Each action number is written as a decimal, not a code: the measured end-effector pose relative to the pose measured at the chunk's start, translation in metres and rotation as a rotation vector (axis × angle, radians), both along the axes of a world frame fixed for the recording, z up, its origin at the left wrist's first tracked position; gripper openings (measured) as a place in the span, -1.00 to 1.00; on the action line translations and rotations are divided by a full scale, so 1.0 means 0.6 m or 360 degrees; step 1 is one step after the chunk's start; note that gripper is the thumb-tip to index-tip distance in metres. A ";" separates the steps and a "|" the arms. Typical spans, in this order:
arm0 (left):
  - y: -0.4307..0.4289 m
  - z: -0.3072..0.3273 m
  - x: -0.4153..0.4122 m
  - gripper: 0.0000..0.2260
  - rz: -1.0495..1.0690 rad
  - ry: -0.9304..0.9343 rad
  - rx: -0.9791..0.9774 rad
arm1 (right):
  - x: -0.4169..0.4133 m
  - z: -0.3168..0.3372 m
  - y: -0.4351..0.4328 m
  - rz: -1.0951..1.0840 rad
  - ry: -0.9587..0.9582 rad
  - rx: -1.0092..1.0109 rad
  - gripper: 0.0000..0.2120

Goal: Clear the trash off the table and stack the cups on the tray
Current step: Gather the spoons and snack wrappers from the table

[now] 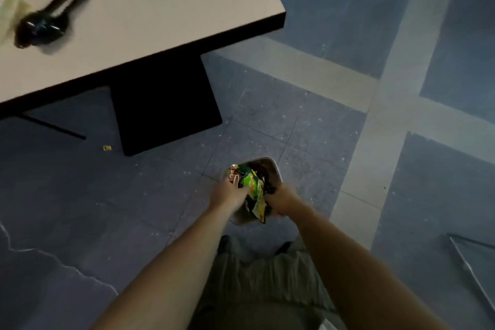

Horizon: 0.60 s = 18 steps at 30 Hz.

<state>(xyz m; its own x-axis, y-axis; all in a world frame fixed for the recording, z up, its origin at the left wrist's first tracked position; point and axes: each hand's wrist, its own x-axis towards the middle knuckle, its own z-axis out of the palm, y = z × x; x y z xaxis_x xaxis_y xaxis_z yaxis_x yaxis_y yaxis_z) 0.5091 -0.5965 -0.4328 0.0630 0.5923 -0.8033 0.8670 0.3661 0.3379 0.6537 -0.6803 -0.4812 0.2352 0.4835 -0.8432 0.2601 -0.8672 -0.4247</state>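
Clutching crinkled, glossy green-and-yellow snack wrappers [253, 185] above the round-cornered bin [271, 163] on the speckled floor [80, 209], we have the fingers of our left hand [229, 193] and right hand [281, 199] curled around them. Shiny black spoons [53, 17] lie on the smooth pale surface [166, 8].

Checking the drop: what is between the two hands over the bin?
In the head view, crumpled green and yellow wrappers lie between the left hand and the right hand, both gripping them above the bin.
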 end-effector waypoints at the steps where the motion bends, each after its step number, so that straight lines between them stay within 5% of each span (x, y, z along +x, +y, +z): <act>1: 0.005 -0.003 0.004 -0.45 -0.0029 0.0000 -0.0069 | 0.002 -0.009 0.003 0.0049 -0.0004 0.0027 -0.62; 5: 0.006 -0.009 -0.003 -0.08 -0.0070 -0.0025 -0.0183 | -0.014 0.050 0.011 0.0143 -0.0120 0.0098 -0.48; 7: -0.010 0.064 -0.010 -0.18 -0.0047 -0.0042 -0.0202 | -0.021 0.125 -0.010 0.0154 -0.0149 0.0063 -0.45; 15: -0.029 0.112 -0.035 -0.60 0.0143 -0.0241 0.0252 | -0.039 0.144 -0.009 0.0181 -0.0318 0.0340 -0.49; 18: -0.029 0.248 -0.051 -0.67 0.0274 -0.0359 0.0389 | -0.058 0.267 0.002 0.0161 -0.0317 0.0445 -0.54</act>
<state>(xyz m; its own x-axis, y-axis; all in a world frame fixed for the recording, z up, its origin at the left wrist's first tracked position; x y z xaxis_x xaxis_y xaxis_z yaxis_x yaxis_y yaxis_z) 0.4784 -0.6139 -0.2841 0.1050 0.7822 -0.6142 0.6934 0.3851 0.6090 0.6192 -0.6793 -0.3210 0.3209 0.7184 -0.6172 0.4404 -0.6901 -0.5743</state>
